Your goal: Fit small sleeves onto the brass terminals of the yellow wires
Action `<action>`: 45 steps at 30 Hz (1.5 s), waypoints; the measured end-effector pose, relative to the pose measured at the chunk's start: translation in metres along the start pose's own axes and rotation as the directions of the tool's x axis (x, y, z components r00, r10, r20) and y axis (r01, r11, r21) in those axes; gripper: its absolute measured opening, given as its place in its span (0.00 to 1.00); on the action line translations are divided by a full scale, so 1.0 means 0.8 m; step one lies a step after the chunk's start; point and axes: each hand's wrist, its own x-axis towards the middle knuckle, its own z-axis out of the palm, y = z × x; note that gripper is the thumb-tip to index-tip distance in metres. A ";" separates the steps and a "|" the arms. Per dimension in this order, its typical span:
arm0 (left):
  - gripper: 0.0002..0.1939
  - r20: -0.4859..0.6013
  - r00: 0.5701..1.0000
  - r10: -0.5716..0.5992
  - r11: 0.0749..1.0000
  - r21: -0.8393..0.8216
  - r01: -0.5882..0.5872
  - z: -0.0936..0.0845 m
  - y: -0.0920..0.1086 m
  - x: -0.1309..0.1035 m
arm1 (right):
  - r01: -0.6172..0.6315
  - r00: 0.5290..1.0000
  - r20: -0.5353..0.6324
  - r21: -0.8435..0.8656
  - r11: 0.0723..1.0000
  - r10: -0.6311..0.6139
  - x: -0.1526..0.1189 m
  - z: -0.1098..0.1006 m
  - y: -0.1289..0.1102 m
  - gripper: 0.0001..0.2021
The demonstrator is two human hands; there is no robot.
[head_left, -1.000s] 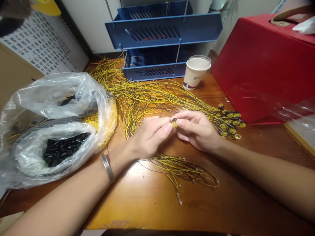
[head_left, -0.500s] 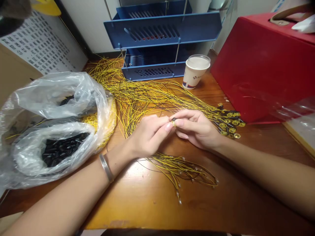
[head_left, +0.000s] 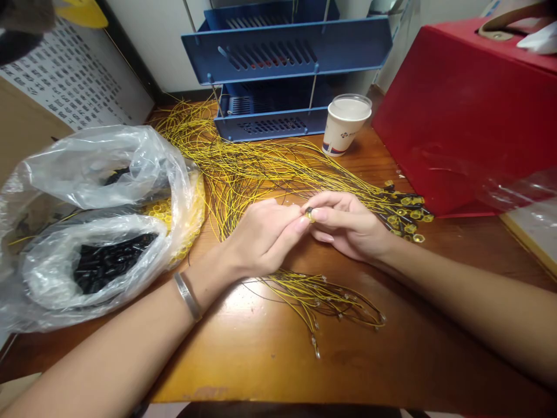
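Observation:
My left hand (head_left: pixel 272 235) and my right hand (head_left: pixel 343 223) meet above the table, fingertips pinched on a small piece with a yellow, clear-looking cap and a black part (head_left: pixel 309 213). Most of that piece is hidden by the fingers. Just behind my hands run many yellow and black wires (head_left: pixel 278 165), ending at the right in black sleeves with yellow hexagonal caps (head_left: pixel 409 217). A smaller bundle of wires with tiny clear tips (head_left: pixel 322 296) lies in front of my hands.
Left stands a clear plastic bag (head_left: pixel 104 159) with black sleeves (head_left: pixel 111 261) and yellow caps (head_left: pixel 161 212) inside. Behind are a blue tiered tray (head_left: pixel 287 52) and a paper cup (head_left: pixel 346 128). A red box (head_left: pixel 461 116) stands at the right of the wooden table (head_left: pixel 243 360).
Both hands stay together at nearly the same spot. Slightly more of the yellow piece shows between the fingertips. The view has shifted a little.

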 end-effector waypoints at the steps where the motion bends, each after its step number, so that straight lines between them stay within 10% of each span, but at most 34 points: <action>1: 0.18 0.007 1.000 0.016 0.999 0.028 -0.017 0.000 0.000 0.000 | -0.004 1.000 0.004 0.004 1.000 0.004 0.000 0.000 -0.001 0.05; 45: 0.20 0.048 0.995 0.082 0.987 0.132 -0.088 -0.003 -0.003 -0.003 | 0.018 0.999 0.033 -0.079 0.997 -0.016 0.002 -0.004 0.000 0.06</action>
